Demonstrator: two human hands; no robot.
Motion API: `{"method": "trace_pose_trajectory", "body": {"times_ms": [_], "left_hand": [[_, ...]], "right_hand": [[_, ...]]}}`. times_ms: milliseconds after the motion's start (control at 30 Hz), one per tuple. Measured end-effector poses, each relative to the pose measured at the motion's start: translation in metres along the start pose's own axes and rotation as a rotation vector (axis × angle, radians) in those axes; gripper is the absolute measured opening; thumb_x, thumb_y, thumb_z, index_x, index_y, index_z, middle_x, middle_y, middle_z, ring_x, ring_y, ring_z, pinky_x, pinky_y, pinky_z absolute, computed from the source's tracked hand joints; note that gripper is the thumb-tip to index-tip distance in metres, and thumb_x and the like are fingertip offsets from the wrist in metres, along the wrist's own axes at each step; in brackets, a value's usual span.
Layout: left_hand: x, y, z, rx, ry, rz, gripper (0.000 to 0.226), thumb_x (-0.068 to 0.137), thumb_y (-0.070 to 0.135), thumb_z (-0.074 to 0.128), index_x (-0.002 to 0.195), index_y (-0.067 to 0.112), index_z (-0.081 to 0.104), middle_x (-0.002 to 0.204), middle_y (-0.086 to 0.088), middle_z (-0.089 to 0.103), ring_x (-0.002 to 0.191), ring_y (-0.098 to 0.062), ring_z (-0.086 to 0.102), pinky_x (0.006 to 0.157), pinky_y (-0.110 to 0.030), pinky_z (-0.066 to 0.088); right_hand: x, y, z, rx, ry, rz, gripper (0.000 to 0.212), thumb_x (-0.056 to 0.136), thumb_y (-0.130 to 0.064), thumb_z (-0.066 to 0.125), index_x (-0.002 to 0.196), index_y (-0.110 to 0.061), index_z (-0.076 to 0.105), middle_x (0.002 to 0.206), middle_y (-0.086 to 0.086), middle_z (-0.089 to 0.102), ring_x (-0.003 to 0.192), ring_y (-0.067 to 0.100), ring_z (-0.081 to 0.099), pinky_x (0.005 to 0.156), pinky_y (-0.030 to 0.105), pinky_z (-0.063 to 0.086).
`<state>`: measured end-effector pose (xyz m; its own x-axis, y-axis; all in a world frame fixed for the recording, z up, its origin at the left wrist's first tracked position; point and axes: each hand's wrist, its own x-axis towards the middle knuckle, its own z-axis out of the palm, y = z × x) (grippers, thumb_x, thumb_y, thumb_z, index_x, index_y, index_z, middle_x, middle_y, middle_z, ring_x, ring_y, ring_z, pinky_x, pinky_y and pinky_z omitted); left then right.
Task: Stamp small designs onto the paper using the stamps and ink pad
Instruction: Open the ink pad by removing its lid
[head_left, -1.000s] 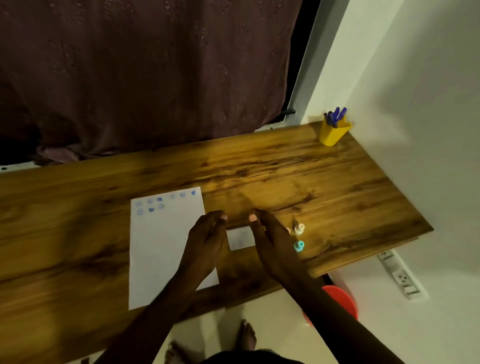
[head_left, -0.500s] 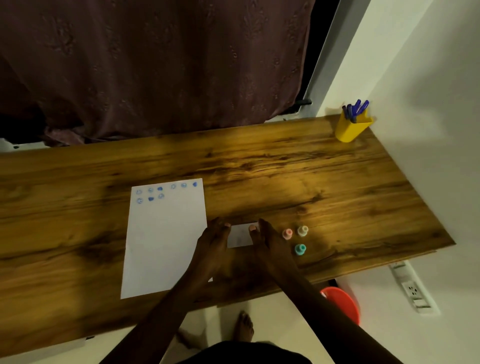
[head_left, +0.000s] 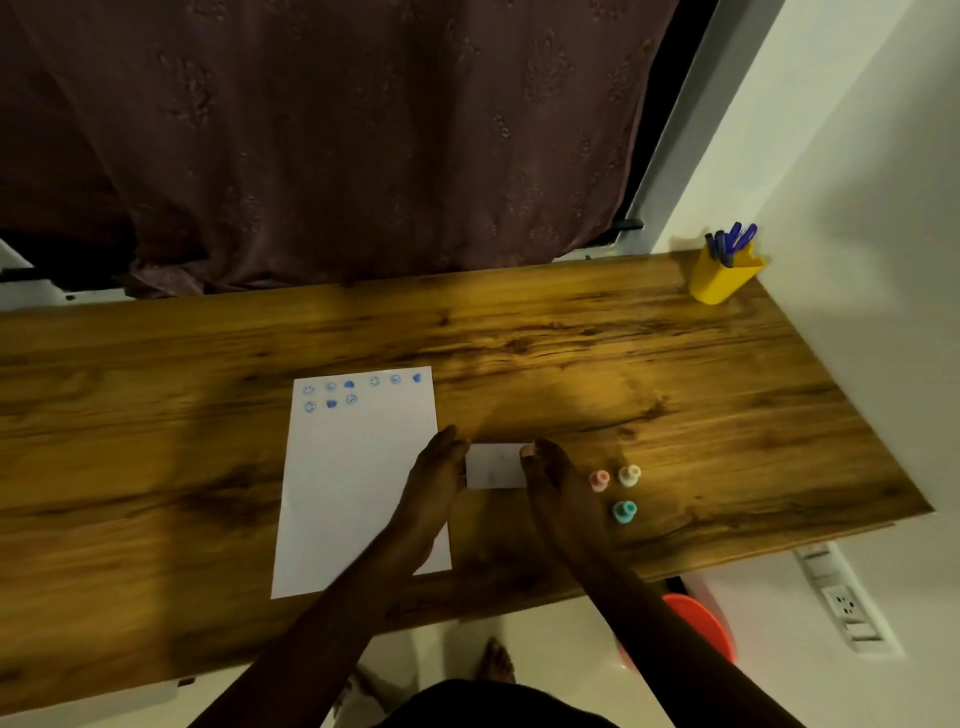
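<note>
A white sheet of paper (head_left: 353, 483) lies on the wooden desk (head_left: 571, 364), with several blue stamped designs along its top edge. Just right of the paper sits a small white rectangular ink pad case (head_left: 496, 466), lid closed. My left hand (head_left: 436, 478) grips its left side and my right hand (head_left: 556, 483) grips its right side. Three small stamps stand to the right: a pink stamp (head_left: 599, 480), a cream stamp (head_left: 629, 475) and a teal stamp (head_left: 624, 511).
A yellow pen holder (head_left: 722, 280) with blue pens stands at the desk's far right corner by the white wall. A dark curtain hangs behind the desk. Below the near edge are a red bucket (head_left: 701, 623), a power strip (head_left: 844, 603) and my feet.
Both hands have closed in on the ink pad case from either side and hold it. The view has shifted slightly; stamps and paper stay put.
</note>
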<state>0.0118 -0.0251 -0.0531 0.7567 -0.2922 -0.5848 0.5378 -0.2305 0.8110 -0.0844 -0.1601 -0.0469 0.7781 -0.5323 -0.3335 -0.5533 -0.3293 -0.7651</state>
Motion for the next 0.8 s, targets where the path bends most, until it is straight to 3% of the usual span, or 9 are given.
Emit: {"method": "trace_pose_trajectory", "body": {"times_ms": [133, 233, 300, 367, 433, 500, 567, 700, 800], "left_hand": [[-0.010, 0.019, -0.039, -0.042, 0.038, 0.094, 0.042, 0.109, 0.031, 0.046, 0.150, 0.020, 0.048, 0.151, -0.014, 0.055, 0.133, -0.034, 0.057, 0.116, -0.050, 0.045], [-0.022, 0.028, -0.073, -0.090, 0.120, 0.165, 0.025, 0.107, 0.031, 0.052, 0.132, 0.029, 0.057, 0.136, -0.009, 0.065, 0.120, -0.030, 0.063, 0.106, -0.046, 0.052], [-0.032, 0.032, -0.100, -0.116, 0.178, 0.194, 0.019, 0.106, 0.029, 0.054, 0.124, 0.032, 0.060, 0.123, -0.003, 0.070, 0.118, -0.029, 0.066, 0.102, -0.044, 0.055], [-0.041, 0.032, -0.125, -0.125, 0.218, 0.186, 0.033, 0.106, 0.031, 0.054, 0.137, 0.024, 0.060, 0.126, -0.005, 0.070, 0.119, -0.030, 0.067, 0.103, -0.047, 0.056], [-0.050, 0.028, -0.154, -0.123, 0.257, 0.163, 0.038, 0.106, 0.033, 0.052, 0.142, 0.022, 0.061, 0.130, -0.007, 0.071, 0.118, -0.029, 0.069, 0.100, -0.049, 0.058], [-0.060, 0.019, -0.179, -0.131, 0.284, 0.171, 0.034, 0.107, 0.030, 0.048, 0.135, 0.023, 0.067, 0.126, -0.005, 0.073, 0.111, -0.023, 0.072, 0.086, -0.040, 0.061], [-0.067, 0.006, -0.205, -0.160, 0.329, 0.188, 0.031, 0.107, 0.028, 0.048, 0.131, 0.022, 0.067, 0.122, -0.003, 0.074, 0.107, -0.020, 0.072, 0.078, -0.034, 0.058], [-0.075, -0.022, -0.254, -0.195, 0.412, 0.196, 0.032, 0.105, 0.025, 0.054, 0.132, 0.013, 0.065, 0.124, -0.008, 0.072, 0.109, -0.022, 0.071, 0.083, -0.033, 0.057], [-0.078, -0.044, -0.286, -0.163, 0.420, 0.179, 0.032, 0.106, 0.017, 0.048, 0.109, 0.027, 0.079, 0.106, 0.005, 0.081, 0.102, -0.016, 0.076, 0.079, -0.026, 0.060]], "right_hand": [[-0.003, -0.037, 0.019, 0.117, 0.049, -0.095, 0.044, 0.103, -0.050, 0.042, 0.143, -0.032, 0.049, 0.147, -0.004, 0.054, 0.134, 0.020, 0.050, 0.105, 0.028, 0.037], [-0.004, -0.065, 0.041, 0.158, -0.003, -0.184, 0.027, 0.105, -0.040, 0.047, 0.130, -0.035, 0.055, 0.124, -0.012, 0.060, 0.115, 0.008, 0.056, 0.078, 0.002, 0.041], [-0.005, -0.081, 0.061, 0.153, -0.056, -0.210, 0.032, 0.106, -0.037, 0.048, 0.135, -0.027, 0.058, 0.130, -0.008, 0.063, 0.117, 0.011, 0.059, 0.071, 0.003, 0.042], [-0.007, -0.096, 0.081, 0.100, -0.080, -0.234, 0.038, 0.105, -0.034, 0.050, 0.142, -0.025, 0.055, 0.141, -0.003, 0.060, 0.116, 0.008, 0.058, 0.070, 0.000, 0.044], [-0.013, -0.111, 0.105, 0.064, -0.116, -0.263, 0.040, 0.104, -0.028, 0.055, 0.144, -0.024, 0.053, 0.145, -0.002, 0.057, 0.120, 0.009, 0.058, 0.086, 0.007, 0.048], [-0.020, -0.121, 0.129, 0.045, -0.172, -0.283, 0.044, 0.101, -0.022, 0.060, 0.144, -0.023, 0.051, 0.146, 0.000, 0.056, 0.126, 0.014, 0.059, 0.096, 0.020, 0.048], [-0.027, -0.129, 0.154, 0.019, -0.242, -0.308, 0.050, 0.098, -0.018, 0.065, 0.146, -0.023, 0.049, 0.147, -0.001, 0.055, 0.129, 0.015, 0.058, 0.097, 0.020, 0.046], [-0.038, -0.136, 0.200, -0.037, -0.371, -0.346, 0.056, 0.094, -0.014, 0.070, 0.145, -0.023, 0.049, 0.145, -0.001, 0.056, 0.130, 0.016, 0.058, 0.098, 0.019, 0.046], [-0.050, -0.139, 0.229, -0.100, -0.419, -0.366, 0.051, 0.095, -0.016, 0.070, 0.142, -0.022, 0.052, 0.140, 0.000, 0.059, 0.130, 0.019, 0.058, 0.107, 0.025, 0.045]]}}
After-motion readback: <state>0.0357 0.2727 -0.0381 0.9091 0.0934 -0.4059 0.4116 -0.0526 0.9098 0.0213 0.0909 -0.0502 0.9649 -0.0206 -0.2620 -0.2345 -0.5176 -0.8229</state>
